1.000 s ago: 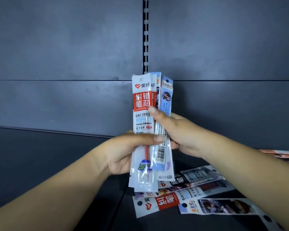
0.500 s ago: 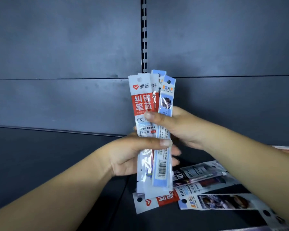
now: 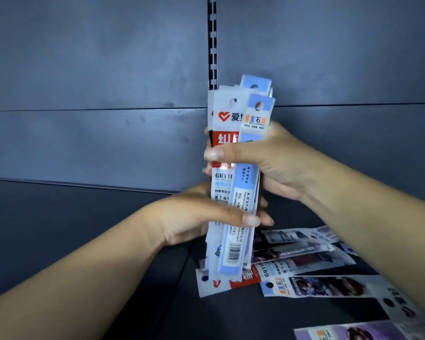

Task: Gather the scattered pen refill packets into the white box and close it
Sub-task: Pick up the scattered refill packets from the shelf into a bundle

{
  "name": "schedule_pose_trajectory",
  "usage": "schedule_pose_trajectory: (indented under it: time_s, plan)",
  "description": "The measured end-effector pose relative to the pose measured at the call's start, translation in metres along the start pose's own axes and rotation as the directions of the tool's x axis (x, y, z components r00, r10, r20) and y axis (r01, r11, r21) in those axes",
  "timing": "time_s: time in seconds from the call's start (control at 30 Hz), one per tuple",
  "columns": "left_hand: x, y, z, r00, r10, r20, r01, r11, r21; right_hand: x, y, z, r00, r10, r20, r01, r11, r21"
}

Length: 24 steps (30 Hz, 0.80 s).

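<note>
Both hands are closed on one upright bundle of pen refill packets (image 3: 233,182): the right hand (image 3: 275,163) clamps it near the middle, with the thumb across the front, and the left hand (image 3: 194,222) grips it lower down, thumb also in front. To do this step well, I think the lower edges should be tapped level against the dark shelf (image 3: 84,241), so the bundle becomes neat and will fit in the box. More loose packets (image 3: 304,266) lie flat on the shelf just under and to the right of the bundle, partly overlapping each other. The white box is not visible anywhere. How many packets are in the bundle cannot be counted, and the right forearm covers some of the loose ones
</note>
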<state>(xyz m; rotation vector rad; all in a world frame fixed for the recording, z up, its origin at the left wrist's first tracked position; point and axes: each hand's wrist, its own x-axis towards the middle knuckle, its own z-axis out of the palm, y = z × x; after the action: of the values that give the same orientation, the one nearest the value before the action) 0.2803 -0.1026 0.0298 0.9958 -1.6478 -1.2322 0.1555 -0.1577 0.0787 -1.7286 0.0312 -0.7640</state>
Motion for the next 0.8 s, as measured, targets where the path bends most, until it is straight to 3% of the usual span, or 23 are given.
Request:
schedule_pose_trajectory:
  time_s: [0.1, 0.3, 0.5, 0.63, 0.7, 0.8]
  plan:
    - [0.002, 0.001, 0.001, 0.979, 0.130, -0.158, -0.109, 0.985, 0.135, 0.000, -0.003, 0.000, 0.999, -0.051, 0.004, 0.051, 0.998, 0.046]
    - [0.005, -0.006, 0.004, 0.955, 0.188, -0.230, -0.158, 0.977, 0.141, -0.001, 0.008, -0.001, 1.000, 0.018, 0.015, -0.019, 0.999, 0.045]
    - [0.006, -0.008, 0.011, 0.998, 0.054, -0.018, -0.054, 0.999, -0.004, -0.003, 0.008, 0.004, 0.999, 0.005, -0.055, -0.009, 0.997, -0.082]
    - [0.007, -0.009, 0.001, 0.998, 0.017, 0.063, -0.009, 0.991, -0.130, -0.001, 0.014, 0.000, 0.997, 0.070, -0.042, -0.072, 0.996, -0.048]
    - [0.003, -0.005, -0.013, 0.997, 0.069, 0.024, -0.063, 0.981, -0.183, 0.001, 0.022, -0.009, 0.989, 0.134, -0.064, -0.134, 0.991, 0.002]
    - [-0.004, 0.003, -0.037, 0.983, 0.111, -0.149, -0.137, 0.975, -0.177, 0.003, 0.043, -0.026, 0.957, 0.213, -0.196, -0.207, 0.977, 0.050]
